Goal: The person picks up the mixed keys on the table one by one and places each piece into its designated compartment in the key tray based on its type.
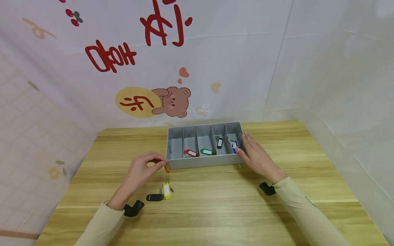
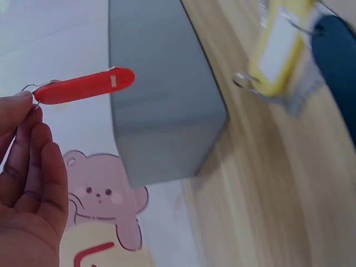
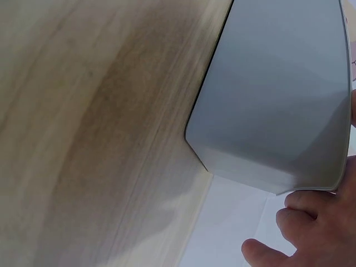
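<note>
My left hand [image 1: 144, 171] pinches the ring of a red key tag [image 2: 89, 86] between thumb and fingertips, by the front left corner of a grey compartment box [image 1: 203, 161]. The tag hangs outside the box. At the box's right end my right hand [image 1: 258, 159] holds the end wall, thumb over the inner side and fingers along the outside. Inside, from left to right, lie a red key tag [image 1: 192, 153], a green key tag [image 1: 207, 151], a black key tag [image 1: 220, 143] and a blue key tag [image 1: 235, 146], each in its own compartment.
On the wooden table [image 1: 215, 205], in front of the box's left end, a yellow key tag [image 1: 166, 190] with keys lies touching a black key tag [image 1: 155, 197]. A white printed sheet [image 1: 246, 68] stands behind the table.
</note>
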`<state>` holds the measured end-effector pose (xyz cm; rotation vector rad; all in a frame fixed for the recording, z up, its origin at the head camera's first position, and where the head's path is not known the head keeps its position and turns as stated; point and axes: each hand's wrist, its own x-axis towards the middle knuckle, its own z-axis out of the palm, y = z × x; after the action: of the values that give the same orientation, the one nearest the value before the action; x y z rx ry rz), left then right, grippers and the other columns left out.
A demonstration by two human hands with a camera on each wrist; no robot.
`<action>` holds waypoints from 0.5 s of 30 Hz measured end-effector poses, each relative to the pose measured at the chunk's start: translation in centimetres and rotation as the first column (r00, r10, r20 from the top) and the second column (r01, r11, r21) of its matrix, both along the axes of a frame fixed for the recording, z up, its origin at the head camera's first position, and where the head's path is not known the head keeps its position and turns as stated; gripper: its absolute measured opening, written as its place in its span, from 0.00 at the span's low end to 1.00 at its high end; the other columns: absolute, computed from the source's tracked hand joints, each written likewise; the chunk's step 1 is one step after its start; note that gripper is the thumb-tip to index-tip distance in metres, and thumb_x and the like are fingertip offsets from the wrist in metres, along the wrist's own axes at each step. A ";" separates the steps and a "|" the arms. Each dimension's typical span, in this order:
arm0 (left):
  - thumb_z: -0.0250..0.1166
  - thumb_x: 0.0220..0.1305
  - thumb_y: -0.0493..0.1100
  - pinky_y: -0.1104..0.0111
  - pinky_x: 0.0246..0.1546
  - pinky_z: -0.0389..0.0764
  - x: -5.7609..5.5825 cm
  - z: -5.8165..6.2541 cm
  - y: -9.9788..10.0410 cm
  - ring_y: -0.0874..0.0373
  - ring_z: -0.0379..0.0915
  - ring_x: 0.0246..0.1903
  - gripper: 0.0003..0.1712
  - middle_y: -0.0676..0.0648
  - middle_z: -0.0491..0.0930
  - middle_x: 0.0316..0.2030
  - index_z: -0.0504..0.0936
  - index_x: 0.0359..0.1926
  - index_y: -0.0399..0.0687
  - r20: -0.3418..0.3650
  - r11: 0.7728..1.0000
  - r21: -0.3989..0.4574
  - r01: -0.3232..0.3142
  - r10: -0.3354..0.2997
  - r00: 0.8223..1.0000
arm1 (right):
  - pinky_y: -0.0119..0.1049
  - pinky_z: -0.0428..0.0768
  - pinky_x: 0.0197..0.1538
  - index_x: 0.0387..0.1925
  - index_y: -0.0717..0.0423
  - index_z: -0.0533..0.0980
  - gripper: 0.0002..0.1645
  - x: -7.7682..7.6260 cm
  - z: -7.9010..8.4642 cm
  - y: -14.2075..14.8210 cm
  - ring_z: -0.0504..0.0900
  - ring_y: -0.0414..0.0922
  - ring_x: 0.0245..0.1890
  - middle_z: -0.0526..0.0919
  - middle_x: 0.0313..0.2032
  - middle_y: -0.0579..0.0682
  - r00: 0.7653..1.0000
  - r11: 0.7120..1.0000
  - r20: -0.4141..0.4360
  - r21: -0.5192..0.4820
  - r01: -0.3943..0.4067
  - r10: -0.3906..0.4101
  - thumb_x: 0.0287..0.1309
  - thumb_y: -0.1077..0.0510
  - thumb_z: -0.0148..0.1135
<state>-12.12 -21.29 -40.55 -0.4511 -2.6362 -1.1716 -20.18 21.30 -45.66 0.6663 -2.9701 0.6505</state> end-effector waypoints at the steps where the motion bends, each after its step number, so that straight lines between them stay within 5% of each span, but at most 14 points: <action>1: 0.74 0.64 0.35 0.64 0.40 0.82 -0.1 0.2 0.3 0.60 0.81 0.39 0.06 0.57 0.87 0.38 0.91 0.38 0.51 -0.004 1.000 0.008 0.009 -0.009 1.000 | 0.63 0.53 0.75 0.78 0.74 0.47 0.48 0.0 0.0 0.0 0.45 0.63 0.80 0.46 0.80 0.68 1.000 1.000 0.000 -0.003 0.000 0.000 0.81 0.38 0.42; 15: 0.72 0.67 0.37 0.67 0.35 0.77 -2.2 1.6 4.1 0.61 0.77 0.36 0.03 0.54 0.87 0.38 0.91 0.39 0.51 -0.034 0.995 0.091 0.053 -0.050 0.998 | 0.60 0.53 0.76 0.78 0.75 0.49 0.48 0.0 -0.1 0.0 0.47 0.64 0.79 0.48 0.79 0.68 1.000 1.000 -0.016 -0.006 -0.006 0.005 0.81 0.38 0.43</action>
<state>-14.34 -17.24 -38.95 -0.5183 -2.5461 -1.2837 -20.22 21.32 -45.74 0.6762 -2.9517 0.6514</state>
